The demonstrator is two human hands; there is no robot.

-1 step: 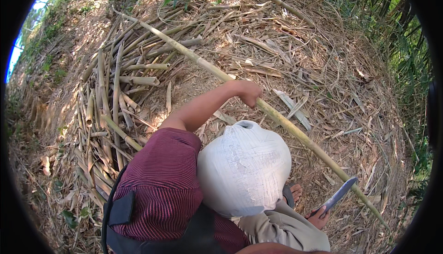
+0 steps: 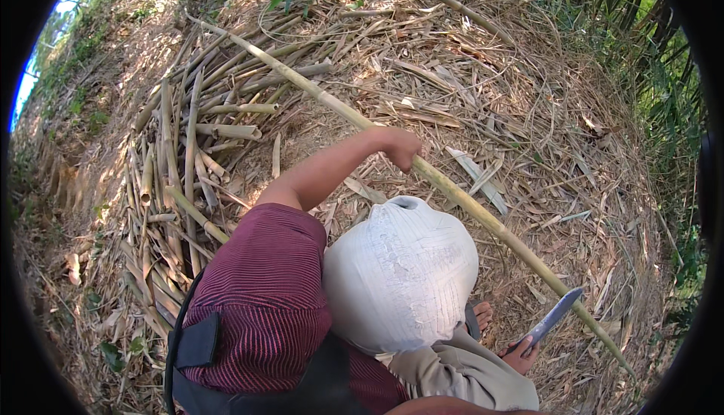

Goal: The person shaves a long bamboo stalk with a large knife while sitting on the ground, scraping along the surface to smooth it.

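Hands both occupied. Left hand (image 2: 400, 147) is closed around a long bamboo pole (image 2: 452, 189), gripping near mid-length; the pole runs diagonally from upper left to lower right across dry leaf litter (image 2: 528, 113). Right hand (image 2: 520, 355) is wrapped on the handle of a machete (image 2: 554, 315), blade pointing up-right, tip just beside the pole's lower stretch. Pile of cut bamboo pieces (image 2: 188, 158) lies left of the pole. White hat (image 2: 400, 272) covers the head; striped maroon sleeve (image 2: 264, 294) on the left arm.

Left hand (image 2: 400, 149): you've moved nothing; same grip on the pole (image 2: 483, 215), 12 o'clock.
Right hand (image 2: 519, 355): knife (image 2: 554, 317) unmoved, 4 o'clock.
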